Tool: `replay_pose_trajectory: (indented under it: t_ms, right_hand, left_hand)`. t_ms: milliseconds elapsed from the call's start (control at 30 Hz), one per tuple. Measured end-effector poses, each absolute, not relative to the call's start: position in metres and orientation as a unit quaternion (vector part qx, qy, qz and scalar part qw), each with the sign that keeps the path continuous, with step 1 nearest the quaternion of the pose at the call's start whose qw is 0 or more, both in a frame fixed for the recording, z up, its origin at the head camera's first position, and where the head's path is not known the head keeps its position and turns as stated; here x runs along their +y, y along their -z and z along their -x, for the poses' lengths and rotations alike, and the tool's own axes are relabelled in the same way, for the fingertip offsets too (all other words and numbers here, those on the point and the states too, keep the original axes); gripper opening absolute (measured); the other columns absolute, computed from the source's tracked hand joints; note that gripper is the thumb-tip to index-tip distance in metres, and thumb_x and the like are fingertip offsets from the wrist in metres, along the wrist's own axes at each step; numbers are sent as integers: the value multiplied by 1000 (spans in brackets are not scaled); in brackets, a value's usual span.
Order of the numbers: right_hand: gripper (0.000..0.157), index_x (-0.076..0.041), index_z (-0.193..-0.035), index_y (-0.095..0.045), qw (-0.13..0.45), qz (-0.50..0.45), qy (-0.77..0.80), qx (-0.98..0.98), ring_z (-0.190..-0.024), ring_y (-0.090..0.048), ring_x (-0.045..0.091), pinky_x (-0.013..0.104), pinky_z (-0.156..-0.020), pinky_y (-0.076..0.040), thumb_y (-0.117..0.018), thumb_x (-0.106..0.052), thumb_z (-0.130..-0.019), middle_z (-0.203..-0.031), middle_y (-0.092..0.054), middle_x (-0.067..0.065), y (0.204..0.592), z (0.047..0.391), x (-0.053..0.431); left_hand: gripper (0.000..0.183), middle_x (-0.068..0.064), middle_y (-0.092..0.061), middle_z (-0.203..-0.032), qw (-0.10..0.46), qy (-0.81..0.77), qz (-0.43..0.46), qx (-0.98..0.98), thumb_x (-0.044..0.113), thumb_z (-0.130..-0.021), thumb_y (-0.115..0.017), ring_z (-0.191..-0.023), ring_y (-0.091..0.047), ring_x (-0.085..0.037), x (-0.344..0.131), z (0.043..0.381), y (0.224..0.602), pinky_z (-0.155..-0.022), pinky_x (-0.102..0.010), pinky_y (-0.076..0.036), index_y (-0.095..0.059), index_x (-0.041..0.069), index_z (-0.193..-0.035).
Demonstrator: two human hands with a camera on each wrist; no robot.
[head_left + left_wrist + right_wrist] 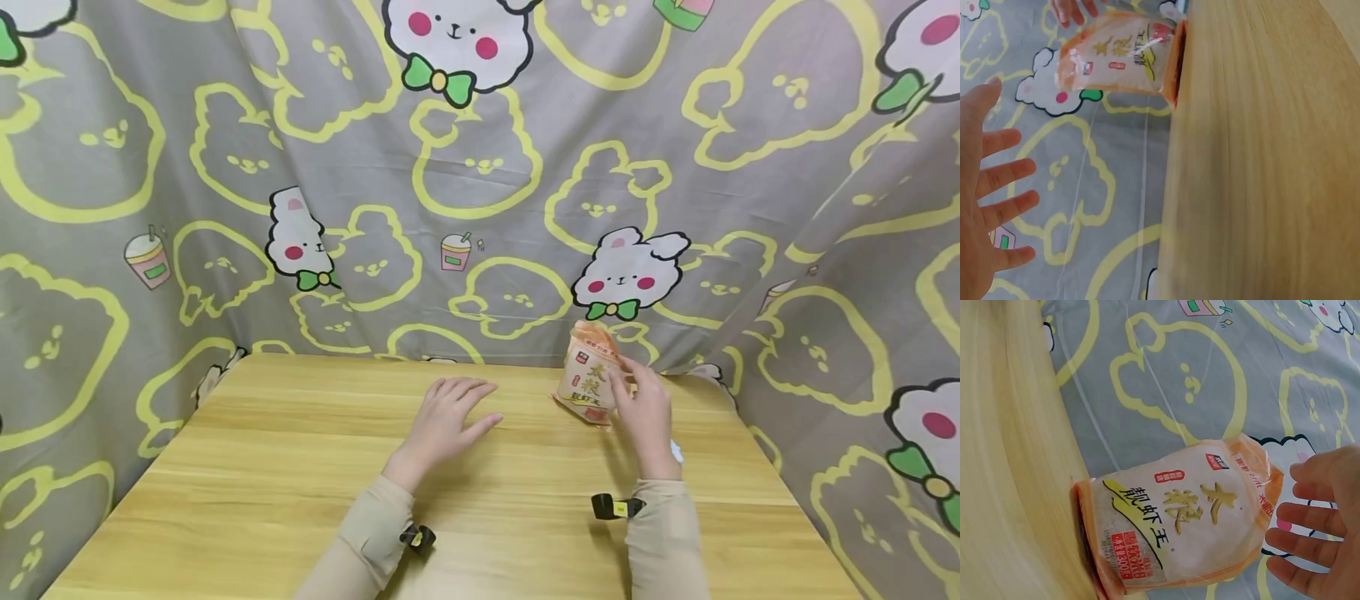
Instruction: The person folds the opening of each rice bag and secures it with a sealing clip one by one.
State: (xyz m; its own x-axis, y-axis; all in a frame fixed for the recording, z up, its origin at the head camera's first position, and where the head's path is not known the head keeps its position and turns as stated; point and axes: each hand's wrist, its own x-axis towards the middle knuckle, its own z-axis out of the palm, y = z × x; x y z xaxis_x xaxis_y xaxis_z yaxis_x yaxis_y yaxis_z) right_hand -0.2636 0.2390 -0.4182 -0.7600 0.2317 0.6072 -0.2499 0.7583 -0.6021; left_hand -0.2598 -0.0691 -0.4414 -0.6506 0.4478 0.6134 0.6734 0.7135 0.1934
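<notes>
An orange-and-white plastic rice bag [587, 379] with gold characters stands upright near the table's far edge. In the right wrist view the bag [1179, 519] appears on its side, its base at the table surface and pale grains showing near the bottom. My right hand [643, 408] is at the bag's right side. Its fingers [1310, 515] are spread and loosely extended, close to the bag's top and not curled round it. My left hand [447, 421] hovers over the table to the left of the bag, holding nothing, with fingers [1013, 175] apart.
The wooden table [262, 467] reaches back to a grey curtain [360, 167] printed with yellow outlines and white cartoon animals. A small white object [677, 451] shows just beside my right wrist. Black camera mounts [417, 538] sit on both wrists.
</notes>
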Motion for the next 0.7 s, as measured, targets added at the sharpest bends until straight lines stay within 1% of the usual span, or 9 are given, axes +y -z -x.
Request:
replay_pose_trajectory:
  t_ms: [133,300,467,700]
  right_hand:
    - [35,0,-123,-63,347,-3,-345,-872,-97,-64,39,51,-76,-53,-67,-17,-92,-113,-66,23,422,266,240]
    - [36,1,-122,-63,348,3,-344,-872,-98,-62,39,52,-78,-51,-68,-17,-92,-114,-65,24,427,268,240]
    - [35,1,-122,-63,355,8,-347,-868,-98,-61,37,51,-79,-51,-68,-16,-92,-115,-64,23,430,270,241]
    - [33,1,-121,-64,366,13,-354,-861,-97,-60,39,52,-83,-49,-68,-13,-91,-115,-64,25,433,271,241]
  left_hand:
    - [49,-4,-64,-127,271,204,314,-887,50,-93,-58,-120,-58,-25,-67,260,441,-107,-58,-38,-61,18,-130]
    - [49,-3,-64,-128,263,206,307,-891,49,-92,-59,-120,-57,-26,-65,262,441,-106,-57,-39,-60,20,-132]
    - [50,-5,-64,-130,250,231,305,-889,49,-93,-58,-121,-57,-27,-58,265,440,-106,-53,-40,-59,18,-133]
    - [50,-2,-64,-129,248,239,294,-892,51,-94,-56,-121,-57,-26,-47,267,437,-107,-50,-40,-58,21,-134]
